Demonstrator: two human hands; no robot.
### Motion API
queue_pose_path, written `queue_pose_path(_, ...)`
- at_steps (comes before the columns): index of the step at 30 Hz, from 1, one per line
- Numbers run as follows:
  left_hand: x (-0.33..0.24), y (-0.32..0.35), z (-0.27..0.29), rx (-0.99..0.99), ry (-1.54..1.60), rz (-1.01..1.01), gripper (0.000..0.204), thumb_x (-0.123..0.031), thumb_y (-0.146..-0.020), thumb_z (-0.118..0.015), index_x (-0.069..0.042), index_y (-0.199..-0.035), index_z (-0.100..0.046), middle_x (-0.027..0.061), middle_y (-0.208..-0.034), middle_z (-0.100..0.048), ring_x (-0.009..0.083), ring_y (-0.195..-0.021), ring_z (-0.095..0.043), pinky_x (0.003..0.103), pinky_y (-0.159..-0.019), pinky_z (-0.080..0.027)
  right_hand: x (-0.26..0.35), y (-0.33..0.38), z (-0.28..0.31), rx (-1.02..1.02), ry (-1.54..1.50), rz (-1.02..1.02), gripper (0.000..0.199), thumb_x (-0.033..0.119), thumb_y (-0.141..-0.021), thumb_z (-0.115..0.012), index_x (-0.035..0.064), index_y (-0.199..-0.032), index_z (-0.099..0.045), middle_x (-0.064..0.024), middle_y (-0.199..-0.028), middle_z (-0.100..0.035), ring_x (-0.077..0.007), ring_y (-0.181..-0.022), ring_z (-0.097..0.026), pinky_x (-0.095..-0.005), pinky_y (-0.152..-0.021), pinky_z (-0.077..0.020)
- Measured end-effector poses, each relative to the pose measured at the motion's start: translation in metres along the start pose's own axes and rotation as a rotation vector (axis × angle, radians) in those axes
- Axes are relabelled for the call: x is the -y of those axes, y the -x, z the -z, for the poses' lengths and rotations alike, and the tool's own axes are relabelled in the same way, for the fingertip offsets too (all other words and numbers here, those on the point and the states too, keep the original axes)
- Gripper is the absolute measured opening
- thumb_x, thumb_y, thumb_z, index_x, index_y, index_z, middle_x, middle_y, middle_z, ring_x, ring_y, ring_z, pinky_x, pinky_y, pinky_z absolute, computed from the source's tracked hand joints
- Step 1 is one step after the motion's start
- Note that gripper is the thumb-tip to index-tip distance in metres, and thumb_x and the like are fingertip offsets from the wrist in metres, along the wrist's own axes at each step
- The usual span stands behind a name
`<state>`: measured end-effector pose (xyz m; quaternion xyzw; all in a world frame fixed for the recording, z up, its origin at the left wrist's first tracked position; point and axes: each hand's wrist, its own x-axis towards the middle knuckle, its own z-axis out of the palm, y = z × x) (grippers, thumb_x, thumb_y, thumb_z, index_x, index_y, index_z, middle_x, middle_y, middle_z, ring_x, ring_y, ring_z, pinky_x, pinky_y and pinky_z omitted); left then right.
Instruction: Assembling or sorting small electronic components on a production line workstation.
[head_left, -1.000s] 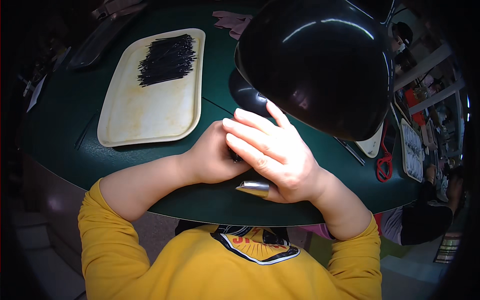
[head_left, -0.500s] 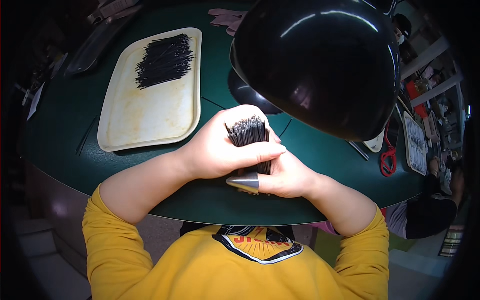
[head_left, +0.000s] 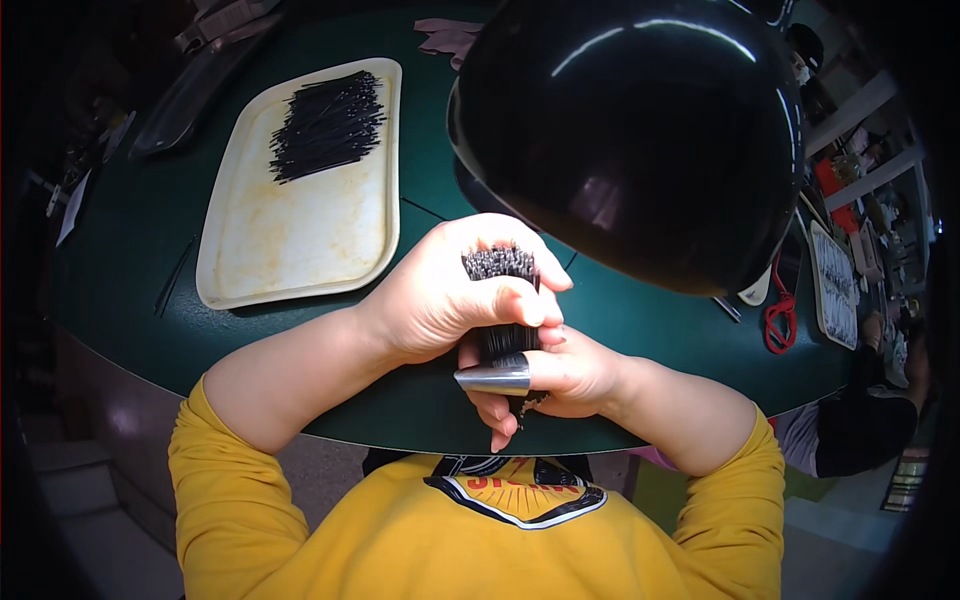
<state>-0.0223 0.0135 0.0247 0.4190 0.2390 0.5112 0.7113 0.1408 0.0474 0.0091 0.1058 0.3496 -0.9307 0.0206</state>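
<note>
A thick bundle of thin black strands, like cut wires (head_left: 500,264), stands between my hands over the near part of the table. My left hand (head_left: 425,290) is wrapped round its upper part, thumb across the front, and the cut ends show above the thumb. Below, my right hand (head_left: 580,370) grips the lower part. A pointed metal cap (head_left: 497,377) covers the right thumb, which lies across the bundle. Lower strand ends poke out under it, partly hidden by fingers. More black strands (head_left: 328,125) lie piled on a cream tray (head_left: 300,245) at the far left.
A big black lamp shade (head_left: 630,150) hangs close beyond my hands. Loose strands (head_left: 177,275) lie left of the tray. At the right are a red-handled tool (head_left: 780,325) and another tray (head_left: 832,285). Pink cloth (head_left: 447,40) lies far back. Another person's dark sleeve (head_left: 865,400) shows at right.
The bundle has sunk within my left hand, its top ends now lower and more level. My right hand has shifted slightly down, and its fingers show below the bundle.
</note>
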Motion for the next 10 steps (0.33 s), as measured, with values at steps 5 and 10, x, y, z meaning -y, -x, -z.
queue_pose_path(5, -0.009, -0.005, -0.016, -0.157, -0.105, 0.043, 0.018, -0.006, -0.086, -0.055, 0.005, -0.1, -0.057, 0.012, -0.088, -0.065, 0.0174, -0.078, -0.063, 0.027, -0.074, -0.051, 0.006, 0.001, -0.007, -0.1, 0.081, 0.029, 0.022, 0.023, -0.085, -0.062, 0.0025, -0.09, -0.053, -0.0055, -0.065, -0.054, -0.0119, -0.056, -0.056, -0.0252, -0.05, -0.0487)
queue_pose_path(10, 0.007, -0.021, 0.005, 0.044, -0.071, 0.092, 0.06, -0.023, -0.091, -0.042, 0.008, -0.137, -0.02, 0.0231, -0.143, -0.024, 0.0316, -0.127, -0.037, 0.041, -0.107, -0.027, 0.007, 0.005, -0.009, -0.159, 0.159, 0.068, 0.034, 0.029, -0.081, -0.066, 0.0074, -0.102, -0.05, -0.005, -0.065, -0.054, -0.0113, -0.055, -0.057, -0.0227, -0.046, -0.0457)
